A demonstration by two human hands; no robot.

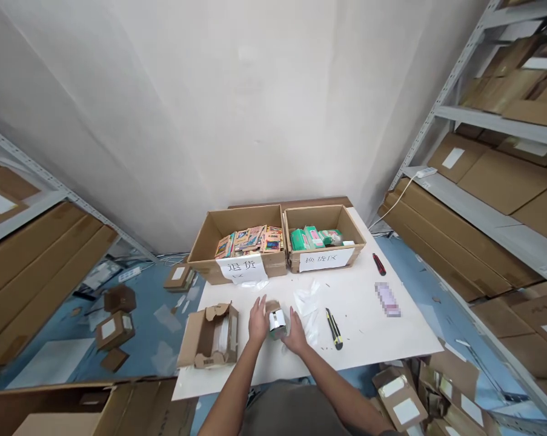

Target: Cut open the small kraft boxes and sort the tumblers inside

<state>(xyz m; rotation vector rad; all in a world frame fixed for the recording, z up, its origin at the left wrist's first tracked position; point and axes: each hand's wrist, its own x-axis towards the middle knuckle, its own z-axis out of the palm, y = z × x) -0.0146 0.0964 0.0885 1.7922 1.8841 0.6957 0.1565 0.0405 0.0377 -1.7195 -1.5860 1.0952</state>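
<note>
A small container with a white patch and what looks like clear wrap stands on the white table, between my two hands. My left hand is at its left side, fingers stretched out. At its right side is my right hand, also with fingers extended. Whether either palm presses on the container I cannot tell. Just right of my right hand lies crumpled clear plastic. An opened cardboard box with pale contents sits to the left of my left hand.
Behind stand two labelled cartons: the left carton has colourful card packs, the right carton green boxes. A yellow-black box cutter and a red box cutter lie at right, near a blurred purple item. Shelving flanks both sides.
</note>
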